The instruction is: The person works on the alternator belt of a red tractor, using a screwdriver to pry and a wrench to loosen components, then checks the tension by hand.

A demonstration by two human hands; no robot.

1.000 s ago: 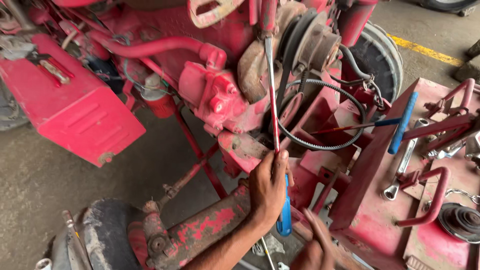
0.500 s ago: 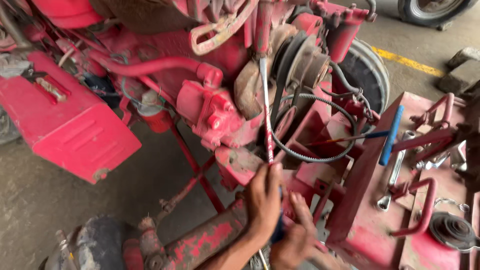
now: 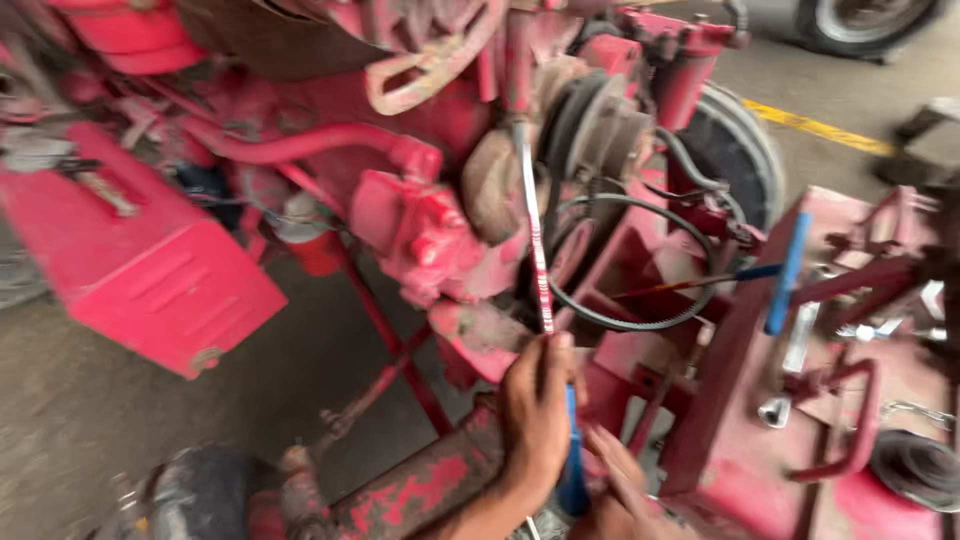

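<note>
Left hand [image 3: 535,415] is clenched round a long screwdriver [image 3: 540,290], fist at the top of its blue handle [image 3: 573,470], w/ the thin shaft running up to the pulley [image 3: 590,130] on the red engine [image 3: 420,220]. Tip sits by the pulley rim where the black belt [image 3: 620,320] loops loose, prob. held steep so it can lever there. Right hand [image 3: 615,490] is low, just beside the handle's bottom end; too blurred to tell if it grips or only steadies. Belt hangs slack off the pulley, sagging toward the red frame [image 3: 730,400]. A 2nd blue-handled tool [image 3: 785,275] rests across that frame, w/ a spanner [image 3: 790,375] near it.
</note>
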